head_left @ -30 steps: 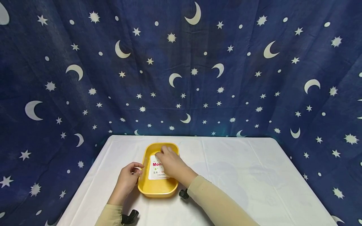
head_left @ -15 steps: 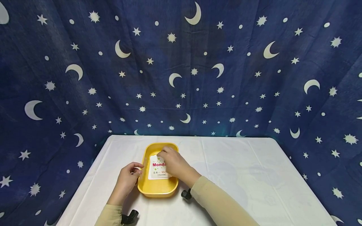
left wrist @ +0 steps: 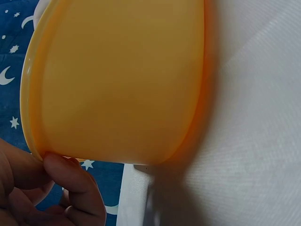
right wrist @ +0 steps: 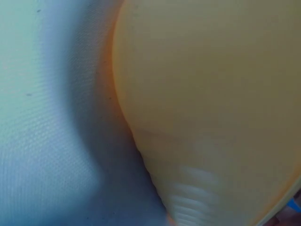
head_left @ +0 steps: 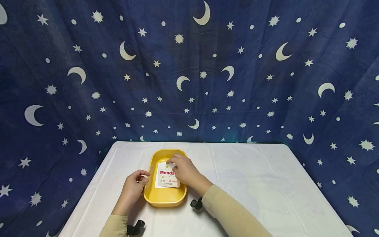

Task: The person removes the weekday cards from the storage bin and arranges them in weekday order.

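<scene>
A yellow plastic tray [head_left: 165,200] stands on the white table. My left hand [head_left: 134,187] pinches the tray's left rim between thumb and fingers; the left wrist view shows the thumb against the outer wall [left wrist: 122,84]. Inside the tray, my right hand [head_left: 186,169] grips the upper right part of a white card [head_left: 168,179] printed "Monday" in red with Chinese characters below. Under that card, the edge of another white card [head_left: 158,183] shows at the left. Only the tray's outer side [right wrist: 211,94] fills the right wrist view, and the right fingers are mostly out of sight there.
A white cloth covers the table [head_left: 251,184], which extends to the right of the tray. Behind it hangs a dark blue curtain [head_left: 165,85] with moons and stars. Black wrist mounts [head_left: 136,227] sit by both sleeves.
My right hand has drawn back slightly to the right. The "Monday" card has shifted right with it, baring the left edge of the card below. My left hand stays on the rim.
</scene>
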The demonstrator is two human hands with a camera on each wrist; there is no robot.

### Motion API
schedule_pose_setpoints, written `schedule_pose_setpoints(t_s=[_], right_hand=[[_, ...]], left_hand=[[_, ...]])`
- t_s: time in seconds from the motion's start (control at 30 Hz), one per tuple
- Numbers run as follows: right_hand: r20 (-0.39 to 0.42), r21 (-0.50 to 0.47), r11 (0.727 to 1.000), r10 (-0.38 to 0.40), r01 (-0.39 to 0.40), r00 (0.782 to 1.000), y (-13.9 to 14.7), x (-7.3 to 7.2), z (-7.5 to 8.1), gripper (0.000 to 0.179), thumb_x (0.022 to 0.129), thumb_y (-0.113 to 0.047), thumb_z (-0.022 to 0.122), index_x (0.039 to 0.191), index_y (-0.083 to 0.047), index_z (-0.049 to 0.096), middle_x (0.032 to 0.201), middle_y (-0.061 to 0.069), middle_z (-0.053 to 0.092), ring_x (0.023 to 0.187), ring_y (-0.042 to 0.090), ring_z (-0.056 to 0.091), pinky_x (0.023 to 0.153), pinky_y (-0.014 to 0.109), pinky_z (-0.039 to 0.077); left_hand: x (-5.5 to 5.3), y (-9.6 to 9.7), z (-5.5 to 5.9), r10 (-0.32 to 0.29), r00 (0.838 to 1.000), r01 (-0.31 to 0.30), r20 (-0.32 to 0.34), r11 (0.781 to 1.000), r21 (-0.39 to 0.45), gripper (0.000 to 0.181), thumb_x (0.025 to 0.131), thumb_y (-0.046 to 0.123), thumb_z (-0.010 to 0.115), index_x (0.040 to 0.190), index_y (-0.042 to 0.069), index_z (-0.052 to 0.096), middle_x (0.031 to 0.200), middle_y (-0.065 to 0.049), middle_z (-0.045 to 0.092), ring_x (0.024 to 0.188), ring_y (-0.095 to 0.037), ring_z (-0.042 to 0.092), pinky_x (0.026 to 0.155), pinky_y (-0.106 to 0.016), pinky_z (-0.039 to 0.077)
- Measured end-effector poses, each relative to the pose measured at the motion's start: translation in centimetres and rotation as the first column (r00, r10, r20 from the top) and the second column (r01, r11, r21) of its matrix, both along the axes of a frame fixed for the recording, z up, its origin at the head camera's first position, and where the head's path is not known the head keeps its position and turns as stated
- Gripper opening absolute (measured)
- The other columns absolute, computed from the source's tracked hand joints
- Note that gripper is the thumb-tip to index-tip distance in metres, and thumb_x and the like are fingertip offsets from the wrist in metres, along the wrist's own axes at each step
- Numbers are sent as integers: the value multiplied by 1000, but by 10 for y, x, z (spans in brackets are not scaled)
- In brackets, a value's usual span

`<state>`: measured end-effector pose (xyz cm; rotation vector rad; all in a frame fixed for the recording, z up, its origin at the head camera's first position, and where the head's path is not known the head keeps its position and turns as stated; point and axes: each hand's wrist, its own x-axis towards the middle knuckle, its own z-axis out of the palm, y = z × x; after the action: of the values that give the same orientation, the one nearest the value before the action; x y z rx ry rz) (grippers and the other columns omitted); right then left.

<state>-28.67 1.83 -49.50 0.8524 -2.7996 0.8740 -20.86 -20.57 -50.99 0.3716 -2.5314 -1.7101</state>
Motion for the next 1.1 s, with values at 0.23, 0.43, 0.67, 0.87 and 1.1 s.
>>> schedule_pose_setpoints(t_s=[0.23,0.43,0.67,0.87,1.1], right_hand=[[83,-95,994,-40,48,996,4,-2,2,33,96,0,73,122,-20,79,121,-8,73,111,14,67,107,37,58],[167,-178,980,-61,91,984,10,-6,5,32,95,1,74,121,-17,80,124,-3,76,118,17,69,110,40,57],[248,-257,956,-76,141,966,16,-8,9,32,93,3,77,118,-16,81,123,-2,76,113,17,67,108,40,58],[288,-305,937,-78,168,955,22,-9,14,31,92,2,77,117,-17,81,117,-3,77,105,19,64,102,42,58],[289,-327,931,-62,159,955,32,-10,18,32,91,3,77,117,-17,81,113,-4,78,102,20,62,97,40,56]], left_hand=[[0,0,0,-3,1000,3,8,1000,4,19,102,-5,62,119,-2,71,89,-9,59,66,-17,52,52,-25,46],[-1,-1,0,-3,1000,3,15,1000,4,19,102,-4,62,118,-1,71,90,-9,59,67,-17,52,53,-25,46],[-2,-2,-1,0,1000,-1,23,1000,15,19,102,-4,63,119,-2,71,90,-8,58,67,-16,52,52,-25,46],[-3,-3,-1,-2,1000,2,19,1000,26,19,101,-5,64,118,-1,72,89,-8,58,65,-15,52,52,-24,46],[-2,-2,1,-8,1000,8,12,999,33,20,100,-6,63,118,-3,72,88,-7,58,64,-14,52,52,-23,45]])
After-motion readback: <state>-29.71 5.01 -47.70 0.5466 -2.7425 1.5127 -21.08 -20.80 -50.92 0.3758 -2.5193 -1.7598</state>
